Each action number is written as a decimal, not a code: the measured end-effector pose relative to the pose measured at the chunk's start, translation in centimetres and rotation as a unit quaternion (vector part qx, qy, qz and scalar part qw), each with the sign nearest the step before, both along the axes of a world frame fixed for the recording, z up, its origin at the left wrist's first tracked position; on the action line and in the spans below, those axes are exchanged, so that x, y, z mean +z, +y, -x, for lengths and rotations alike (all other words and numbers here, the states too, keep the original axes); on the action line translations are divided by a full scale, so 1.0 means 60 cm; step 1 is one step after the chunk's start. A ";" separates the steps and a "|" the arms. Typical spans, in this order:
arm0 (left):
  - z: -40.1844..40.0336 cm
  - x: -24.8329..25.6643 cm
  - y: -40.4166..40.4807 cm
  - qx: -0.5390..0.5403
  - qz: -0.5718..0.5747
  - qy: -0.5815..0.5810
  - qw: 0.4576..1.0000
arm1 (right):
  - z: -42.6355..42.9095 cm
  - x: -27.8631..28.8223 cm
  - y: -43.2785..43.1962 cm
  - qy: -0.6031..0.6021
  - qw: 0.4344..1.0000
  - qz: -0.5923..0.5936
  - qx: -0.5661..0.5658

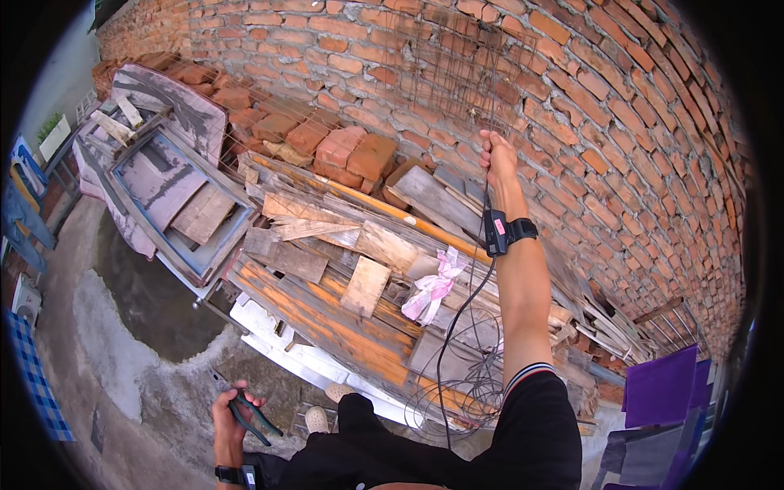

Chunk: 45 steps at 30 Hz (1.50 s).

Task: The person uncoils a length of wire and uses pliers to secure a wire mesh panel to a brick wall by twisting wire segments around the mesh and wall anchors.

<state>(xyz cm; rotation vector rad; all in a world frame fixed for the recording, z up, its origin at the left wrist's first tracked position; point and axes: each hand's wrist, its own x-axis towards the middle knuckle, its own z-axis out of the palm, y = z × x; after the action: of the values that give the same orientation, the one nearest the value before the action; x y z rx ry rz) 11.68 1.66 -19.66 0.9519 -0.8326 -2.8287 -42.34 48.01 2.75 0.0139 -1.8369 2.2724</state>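
Note:
My left hand (229, 411) holds pliers (248, 416) with dark green handles, low over the wet concrete floor, jaws pointing away from me. Stretched out towards the brick wall, my right hand (499, 156) is closed around a thin dark wire (492, 86). The wire runs up past the fist to a rusty wire mesh (438, 67) against the wall. Loose coils of wire (481, 383) lie over the planks below my right arm. A black cable (446, 349) hangs from the device on my right wrist.
Old planks (324, 318) are piled before me, with a pink-and-white cloth (432, 288) on top. Behind them are stacked red bricks (334, 150). A worn wooden frame (177, 202) lies at the left. Purple fabric (661, 389) hangs at the right.

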 end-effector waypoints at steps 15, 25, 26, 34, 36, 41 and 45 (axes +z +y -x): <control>0.009 -0.003 0.028 -0.030 -0.011 0.026 0.999 | -0.056 0.123 -0.042 0.053 0.996 -0.033 0.066; 0.022 0.001 0.038 0.007 0.008 0.010 1.000 | 0.105 0.222 0.024 0.156 0.954 0.245 -0.066; 0.023 0.002 0.039 0.009 0.008 0.011 1.000 | 0.108 0.231 0.037 0.187 0.947 0.250 -0.080; 0.058 0.015 0.052 0.013 0.021 -0.002 1.000 | 0.129 0.277 0.014 0.087 0.981 -0.172 -0.002; 0.068 0.024 0.058 0.011 0.016 -0.001 1.000 | 0.156 0.290 0.000 0.101 0.981 -0.162 0.032; 0.081 0.042 0.064 0.004 0.039 -0.007 0.999 | 0.236 0.308 -0.002 0.071 0.997 -0.009 -0.004; 0.078 0.047 0.063 0.004 0.035 0.004 0.999 | 0.319 0.323 0.030 0.123 0.987 0.101 -0.036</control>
<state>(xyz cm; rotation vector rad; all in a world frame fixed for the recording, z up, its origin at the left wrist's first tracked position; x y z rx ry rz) 7.02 5.45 -16.82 0.9332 -0.9195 -2.7750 -61.49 49.80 22.13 0.1821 -1.4576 2.2791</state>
